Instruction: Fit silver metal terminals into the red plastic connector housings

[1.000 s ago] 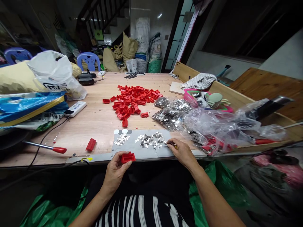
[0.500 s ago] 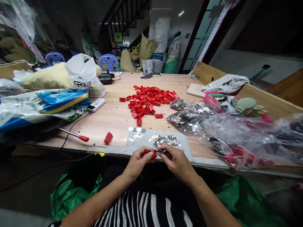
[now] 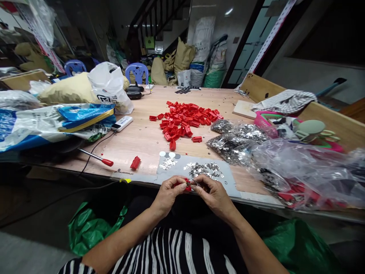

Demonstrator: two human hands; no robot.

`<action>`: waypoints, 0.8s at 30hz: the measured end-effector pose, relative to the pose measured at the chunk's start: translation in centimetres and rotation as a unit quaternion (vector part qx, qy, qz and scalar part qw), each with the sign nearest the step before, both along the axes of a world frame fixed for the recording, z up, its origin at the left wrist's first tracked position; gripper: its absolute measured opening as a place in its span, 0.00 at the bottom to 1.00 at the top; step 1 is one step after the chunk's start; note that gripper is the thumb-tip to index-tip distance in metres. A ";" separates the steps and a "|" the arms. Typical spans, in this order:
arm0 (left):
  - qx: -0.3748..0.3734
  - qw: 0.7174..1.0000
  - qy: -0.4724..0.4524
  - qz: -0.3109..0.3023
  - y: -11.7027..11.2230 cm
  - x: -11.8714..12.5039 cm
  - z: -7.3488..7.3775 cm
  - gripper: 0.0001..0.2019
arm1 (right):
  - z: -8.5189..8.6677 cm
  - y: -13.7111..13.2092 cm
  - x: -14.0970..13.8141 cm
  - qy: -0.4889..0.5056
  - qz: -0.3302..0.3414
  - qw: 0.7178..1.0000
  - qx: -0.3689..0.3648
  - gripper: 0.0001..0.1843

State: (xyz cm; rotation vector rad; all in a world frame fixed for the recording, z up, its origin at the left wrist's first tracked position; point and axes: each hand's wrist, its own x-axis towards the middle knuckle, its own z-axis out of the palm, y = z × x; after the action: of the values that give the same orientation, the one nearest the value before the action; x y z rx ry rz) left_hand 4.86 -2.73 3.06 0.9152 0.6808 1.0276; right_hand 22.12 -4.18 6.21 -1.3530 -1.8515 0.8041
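My left hand (image 3: 167, 195) is closed on a small red plastic part (image 3: 188, 187), which its fingers mostly cover. My right hand (image 3: 214, 195) pinches a slim metal tool (image 3: 195, 183) with a dark handle, its tip against or very near the red part; its exact kind is not clear. Both hands meet just over the table's front edge. Beyond them, small silver metal pieces (image 3: 199, 169) lie scattered on a grey mat (image 3: 182, 161). A single red part (image 3: 135, 163) rests to the left of the mat, and a large heap of red parts (image 3: 186, 118) lies farther back.
Clear bags of metal pieces (image 3: 225, 146) and loose plastic film (image 3: 308, 163) crowd the right side, near a pink basket (image 3: 265, 123). At left are a red-tipped rod (image 3: 107, 162), a white device (image 3: 122, 123) and piled bags (image 3: 71, 91). Green bags (image 3: 91, 232) hang below the table.
The whole view has shifted slightly, so the table's things appear farther right. Both hands stay together at the red part, with the tool turned a little in my right hand.
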 end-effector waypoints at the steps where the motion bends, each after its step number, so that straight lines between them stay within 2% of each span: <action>1: -0.005 1.000 -0.004 -0.002 0.0 0.0 0.0 0.08 | -0.1 0.0 0.0 0.002 -0.001 1.000 -0.004 0.05; 5: -0.013 1.000 0.021 -0.007 0.0 0.0 0.0 0.09 | -0.5 0.1 0.1 0.003 -0.022 1.000 -0.005 0.07; 9: 0.072 0.988 0.132 0.029 0.1 -0.5 -0.3 0.15 | -0.4 0.1 0.4 -0.011 -0.048 0.999 0.004 0.08; 12: 0.153 0.960 0.224 0.066 0.1 -1.0 -0.6 0.18 | -0.1 -0.2 0.5 -0.029 -0.054 0.998 0.008 0.09; 17: 0.276 0.889 0.344 0.122 -0.1 -1.4 -1.0 0.19 | 0.2 -0.8 0.4 -0.067 -0.048 0.996 0.029 0.06; 20: 0.324 0.857 0.383 0.119 -0.3 -1.5 -1.0 0.17 | 0.3 -1.0 0.0 -0.083 -0.046 0.995 0.040 0.04; 24: 0.371 0.833 0.398 0.104 -0.4 -1.5 -0.8 0.14 | 0.1 -0.9 -0.6 -0.106 -0.015 0.994 0.036 0.05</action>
State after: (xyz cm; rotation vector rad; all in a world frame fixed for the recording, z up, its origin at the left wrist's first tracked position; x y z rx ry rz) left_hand 3.32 -3.14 2.22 2.0552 1.1121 1.1067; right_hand 21.56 -5.13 6.28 -1.4629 -1.9972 0.5910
